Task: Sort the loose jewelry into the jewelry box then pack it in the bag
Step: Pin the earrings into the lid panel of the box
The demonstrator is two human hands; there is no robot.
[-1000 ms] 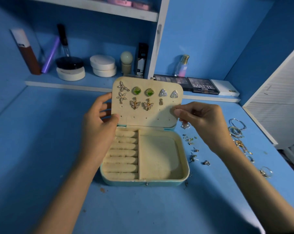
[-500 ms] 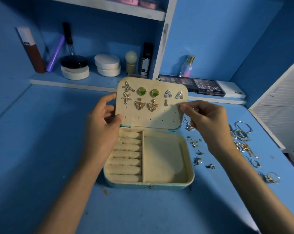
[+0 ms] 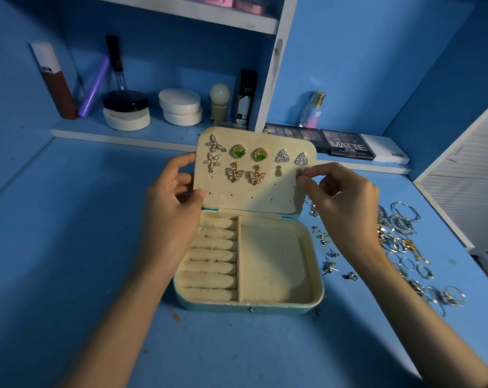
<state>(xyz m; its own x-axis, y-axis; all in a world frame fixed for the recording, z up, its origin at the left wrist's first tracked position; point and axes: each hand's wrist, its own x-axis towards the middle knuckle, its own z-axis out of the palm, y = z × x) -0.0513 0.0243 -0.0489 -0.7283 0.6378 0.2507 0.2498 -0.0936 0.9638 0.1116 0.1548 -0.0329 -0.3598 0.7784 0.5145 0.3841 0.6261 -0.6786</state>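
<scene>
Since the earlier frame your right hand (image 3: pixel 346 208) has lifted from the lid's lower right edge to its second row of holes, and the rest has stayed put. Its thumb and forefinger are pinched nearly closed, fingers (image 3: pixel 311 177) pressing a small earring (image 3: pixel 298 172) against the lid (image 3: pixel 251 194) just under the right-hand triangular stud (image 3: pixel 301 158); the other fingers are curled loosely behind. The piece is mostly hidden by your fingertips, so you cannot tell whether its post is through the hole. Your left hand (image 3: pixel 170 217) grips the lid's left edge, thumb (image 3: pixel 199 194) on the padded face and the remaining fingers wrapped behind, holding the lid upright. The jewelry box (image 3: pixel 317 278) sits open on the blue worktop (image 3: pixel 69 247) between your forearms, with its ring rolls (image 3: pixel 212 256) on the left and a bare compartment (image 3: pixel 271 261) on the right. On the lid, a matching drop earring (image 3: pixel 278 171) sits just left of your pinch, beside two butterfly earrings (image 3: pixel 234 175). Loose studs (image 3: pixel 331 264) lie on the worktop just right of the box, and a heap of rings (image 3: pixel 402 225) lies farther right, beyond your wrist.
</scene>
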